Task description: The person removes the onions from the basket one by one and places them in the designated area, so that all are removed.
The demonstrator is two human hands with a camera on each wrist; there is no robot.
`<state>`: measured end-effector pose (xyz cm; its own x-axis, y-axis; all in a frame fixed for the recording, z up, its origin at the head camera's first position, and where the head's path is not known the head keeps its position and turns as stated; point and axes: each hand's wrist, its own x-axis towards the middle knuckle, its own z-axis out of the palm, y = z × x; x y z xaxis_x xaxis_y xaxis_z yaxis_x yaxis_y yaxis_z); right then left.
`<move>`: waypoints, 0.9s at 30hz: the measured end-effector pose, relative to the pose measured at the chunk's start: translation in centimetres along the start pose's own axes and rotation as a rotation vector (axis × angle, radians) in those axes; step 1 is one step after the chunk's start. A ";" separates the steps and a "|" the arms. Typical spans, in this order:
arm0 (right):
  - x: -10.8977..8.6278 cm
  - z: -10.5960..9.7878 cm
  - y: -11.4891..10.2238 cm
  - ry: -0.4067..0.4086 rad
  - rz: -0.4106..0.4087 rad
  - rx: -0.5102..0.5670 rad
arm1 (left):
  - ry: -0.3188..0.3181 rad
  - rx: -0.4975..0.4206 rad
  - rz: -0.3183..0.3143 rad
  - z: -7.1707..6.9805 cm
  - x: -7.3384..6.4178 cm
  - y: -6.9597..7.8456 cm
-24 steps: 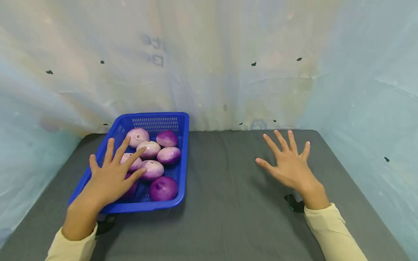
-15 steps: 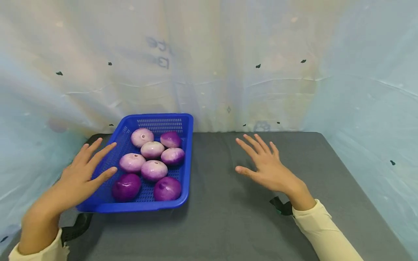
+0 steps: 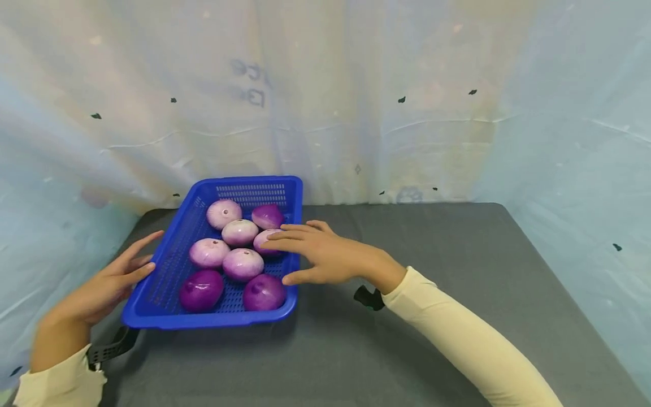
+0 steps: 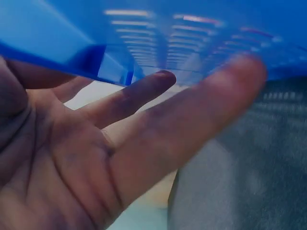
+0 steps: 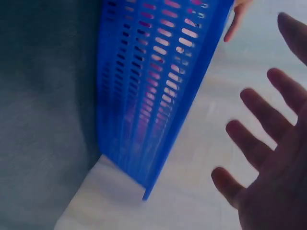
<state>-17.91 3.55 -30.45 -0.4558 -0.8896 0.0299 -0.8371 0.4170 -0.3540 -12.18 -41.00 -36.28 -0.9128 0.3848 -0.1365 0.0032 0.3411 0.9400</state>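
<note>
Blue plastic basket (image 3: 213, 321), rectangular with perforated walls, stood on the left part of the dark grey table (image 3: 407, 237), holding eight glossy purple-and-white round onions (image 3: 243, 264). The left hand (image 3: 104, 288) was at its left rim, fingers extended; whether they touched, I could not tell. The right hand (image 3: 328, 255) hovered over the right rim, fingers released.

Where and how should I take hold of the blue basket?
Probably by both long side rims of the blue basket: left hand from the left, right hand from the right, fingers hooked under. Each rim runs straight along the basket's top, and the onions lie inside, so opposite grips should keep the load level.
</note>
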 end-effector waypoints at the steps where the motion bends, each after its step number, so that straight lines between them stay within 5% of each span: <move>1: 0.7 -0.1 0.0 -0.024 -0.017 0.008 | -0.018 -0.032 0.017 0.0 0.1 0.0; 8: 5.2 0.5 -0.5 -0.198 -0.109 0.073 | -0.025 -0.063 -0.001 0.2 0.3 0.1; 13: 7.3 2.0 -0.9 -0.344 -0.086 0.126 | -0.020 -0.072 -0.040 0.0 -0.1 -0.2; 27: 9.5 3.4 -1.7 -0.474 0.076 -0.113 | -0.020 -0.101 -0.072 -0.3 0.0 -0.2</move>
<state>-19.78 -6.22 -32.77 -0.3511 -0.8318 -0.4299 -0.8461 0.4785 -0.2347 -12.27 -41.31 -36.35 -0.9011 0.3794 -0.2100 -0.1041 0.2809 0.9541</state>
